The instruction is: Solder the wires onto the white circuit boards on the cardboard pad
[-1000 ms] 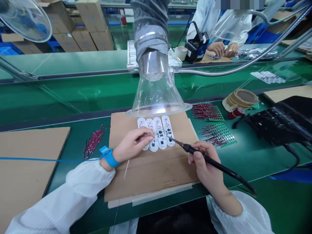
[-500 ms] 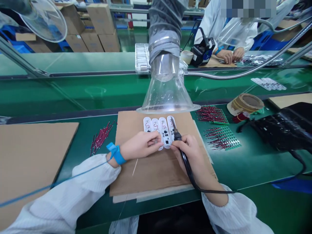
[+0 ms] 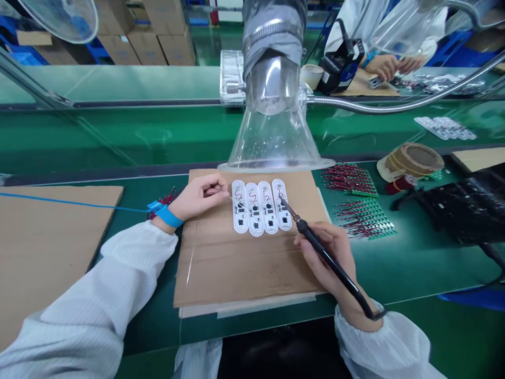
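Note:
Several white oblong circuit boards (image 3: 254, 209) lie side by side on a brown cardboard sheet (image 3: 244, 268). My right hand (image 3: 323, 252) grips a black soldering iron (image 3: 319, 247), whose tip rests at the top of the rightmost board. My left hand (image 3: 199, 197) sits just left of the boards, its fingers pinching a thin solder wire (image 3: 224, 193) that points toward the leftmost board. A blue wrist strap (image 3: 169, 216) circles my left wrist, and its blue cord runs off to the left.
A clear fume-extractor funnel (image 3: 274, 137) hangs just above the boards. Red-wired green boards (image 3: 365, 218) lie to the right, beside a tape roll (image 3: 412, 160) and a black bag (image 3: 461, 210). Red-wired pins (image 3: 163, 204) lie by my left wrist. A co-worker's hands (image 3: 394, 66) work across the belt.
My left hand has moved left, off the boards. My right hand has shifted right, and the iron tip now sits at the top of the rightmost board.

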Demonstrator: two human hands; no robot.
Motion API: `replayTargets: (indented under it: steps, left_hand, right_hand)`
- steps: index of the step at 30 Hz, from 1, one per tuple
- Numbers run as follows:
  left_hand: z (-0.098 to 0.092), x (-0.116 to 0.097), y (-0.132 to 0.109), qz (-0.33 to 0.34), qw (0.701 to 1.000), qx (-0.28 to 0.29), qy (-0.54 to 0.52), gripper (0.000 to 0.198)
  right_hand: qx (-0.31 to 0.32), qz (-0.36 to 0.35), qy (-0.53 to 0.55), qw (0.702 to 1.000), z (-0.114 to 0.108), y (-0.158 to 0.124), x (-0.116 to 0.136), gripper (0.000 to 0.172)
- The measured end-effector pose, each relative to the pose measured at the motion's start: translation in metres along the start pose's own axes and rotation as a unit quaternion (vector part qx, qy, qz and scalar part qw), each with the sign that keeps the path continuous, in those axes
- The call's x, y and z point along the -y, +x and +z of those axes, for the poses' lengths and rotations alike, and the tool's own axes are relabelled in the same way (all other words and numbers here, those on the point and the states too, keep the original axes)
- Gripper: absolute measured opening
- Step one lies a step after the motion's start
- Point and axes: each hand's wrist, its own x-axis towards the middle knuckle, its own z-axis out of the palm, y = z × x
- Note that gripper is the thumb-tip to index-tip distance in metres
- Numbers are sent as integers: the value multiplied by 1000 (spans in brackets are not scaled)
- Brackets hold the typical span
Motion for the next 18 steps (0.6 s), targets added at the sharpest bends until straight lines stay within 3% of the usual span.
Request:
replayTargets:
  steps: [3, 9, 18]
  left_hand:
    - [1, -3, -1, 2, 1000, 25, 9, 20]
    - [4, -5, -1, -7, 999, 26, 25, 19]
    - [5, -2, -2, -3, 998, 38, 48, 18]
  right_hand:
    - [-20, 49, 68, 996, 1, -4, -3, 22]
    - [-52, 59, 41, 996, -5, -7, -15, 17]
    - [23, 40, 34, 998, -11, -11, -12, 3]
